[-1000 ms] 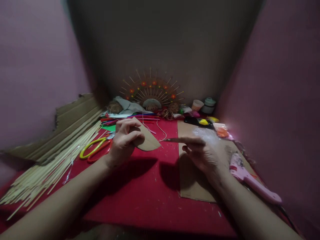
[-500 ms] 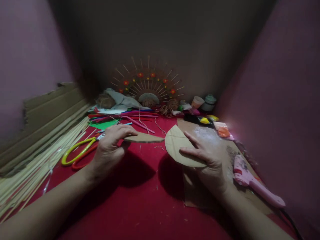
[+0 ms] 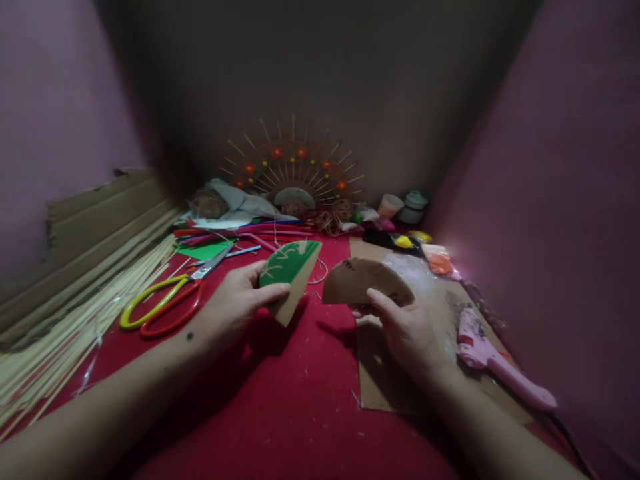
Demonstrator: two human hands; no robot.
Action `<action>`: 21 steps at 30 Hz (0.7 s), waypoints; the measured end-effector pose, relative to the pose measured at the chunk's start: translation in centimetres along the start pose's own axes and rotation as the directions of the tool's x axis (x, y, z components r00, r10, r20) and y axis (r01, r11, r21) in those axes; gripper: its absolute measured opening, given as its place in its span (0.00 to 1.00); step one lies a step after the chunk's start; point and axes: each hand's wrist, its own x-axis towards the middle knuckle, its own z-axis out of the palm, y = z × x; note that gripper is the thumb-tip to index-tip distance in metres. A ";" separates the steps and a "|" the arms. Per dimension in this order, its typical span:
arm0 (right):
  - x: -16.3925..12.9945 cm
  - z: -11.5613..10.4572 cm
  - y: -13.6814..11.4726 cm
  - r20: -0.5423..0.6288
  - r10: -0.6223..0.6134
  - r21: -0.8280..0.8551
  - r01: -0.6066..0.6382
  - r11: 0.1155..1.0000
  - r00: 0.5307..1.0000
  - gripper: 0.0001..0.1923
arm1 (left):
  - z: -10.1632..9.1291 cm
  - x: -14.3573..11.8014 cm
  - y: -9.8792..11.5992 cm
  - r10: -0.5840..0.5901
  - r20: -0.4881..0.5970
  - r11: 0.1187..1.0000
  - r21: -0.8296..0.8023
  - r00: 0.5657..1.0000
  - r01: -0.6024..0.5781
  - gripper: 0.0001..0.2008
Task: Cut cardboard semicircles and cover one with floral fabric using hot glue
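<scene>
My left hand [image 3: 245, 293] grips a half-round cardboard piece [image 3: 290, 270], tilted so its green printed face shows beside a plain brown strip. Between thumb and fingers, my right hand [image 3: 400, 320] pinches a second cardboard half-circle [image 3: 363, 280], brown with dark marks, its straight edge toward me. Both pieces are held up above the red tabletop [image 3: 295, 413], a small gap apart. Scissors [image 3: 175, 290] with yellow and red handles lie open to the left of my left hand. Under my right hand is a flat cardboard sheet [image 3: 380, 387].
Thin sticks [image 3: 115, 307] and cardboard strips [image 3: 110, 220] line the left side. A pink glue gun [image 3: 500, 370] rests on the right. At the back stand a stick fan with red flowers [image 3: 295, 167], twine balls [image 3: 335, 213], a cup [image 3: 391, 205] and coloured pipe cleaners [image 3: 250, 230].
Both hands have turned their cardboard pieces. The left one now shows its green face instead of its edge; the right one has rotated, straight edge now level, showing a darker side.
</scene>
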 end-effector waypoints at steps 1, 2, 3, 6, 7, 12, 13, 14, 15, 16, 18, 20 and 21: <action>0.1 0.1 0.0 0.024 0.035 0.064 -0.036 0.997 0.999 0.11 | 0.1 0.1 0.1 -0.004 0.000 1.000 0.002 1.000 0.004 0.24; 0.2 0.1 0.0 0.044 0.062 0.116 -0.066 0.991 0.997 0.11 | 0.2 0.1 0.2 -0.008 -0.001 1.000 0.005 1.000 0.008 0.24; 0.4 0.1 0.0 0.061 0.081 0.159 -0.090 0.983 0.995 0.11 | 0.3 0.2 0.2 -0.005 -0.003 1.000 0.010 1.000 0.005 0.25; 0.7 0.1 0.2 0.077 0.109 0.246 -0.125 0.961 0.991 0.11 | 0.7 0.5 0.1 0.045 -0.005 0.997 0.058 0.999 -0.044 0.23; 0.8 0.0 0.3 0.076 0.120 0.258 -0.135 0.957 0.990 0.10 | 0.8 0.6 0.0 0.065 -0.008 0.995 0.082 0.998 -0.064 0.22; 1.1 0.0 0.5 0.093 0.155 0.244 -0.173 0.954 0.984 0.08 | 1.3 0.9 -0.4 0.103 -0.019 0.990 0.100 0.995 -0.100 0.19; 1.2 0.0 0.5 0.094 0.157 0.244 -0.176 0.954 0.983 0.08 | 1.4 0.9 -0.4 0.099 -0.015 0.991 0.088 0.995 -0.097 0.20; 1.2 0.0 0.5 0.096 0.163 0.244 -0.182 0.953 0.982 0.08 | 1.5 0.8 -0.5 0.090 -0.011 0.993 0.077 0.996 -0.089 0.20; 1.1 0.1 0.5 0.103 0.172 0.242 -0.193 0.951 0.980 0.08 | 1.7 0.8 -0.5 0.079 -0.008 0.995 0.063 0.997 -0.078 0.21; 1.1 0.1 0.4 0.105 0.174 0.236 -0.194 0.952 0.979 0.08 | 1.8 0.7 -0.5 0.069 -0.007 0.997 0.048 0.998 -0.068 0.21; 0.9 0.0 0.0 0.084 0.136 0.152 -0.147 0.977 0.987 0.08 | 1.9 0.5 -0.7 0.049 -0.011 0.998 0.041 0.999 -0.048 0.23; 0.6 -0.2 -0.5 0.039 0.054 0.024 -0.055 0.998 0.998 0.10 | 2.0 0.4 -0.9 0.056 -0.023 0.996 0.066 0.998 -0.054 0.24; 0.4 -0.2 -0.7 0.010 0.010 -0.037 -0.010 0.999 1.000 0.11 | 2.1 0.3 -0.9 0.066 -0.028 0.994 0.087 0.997 -0.063 0.24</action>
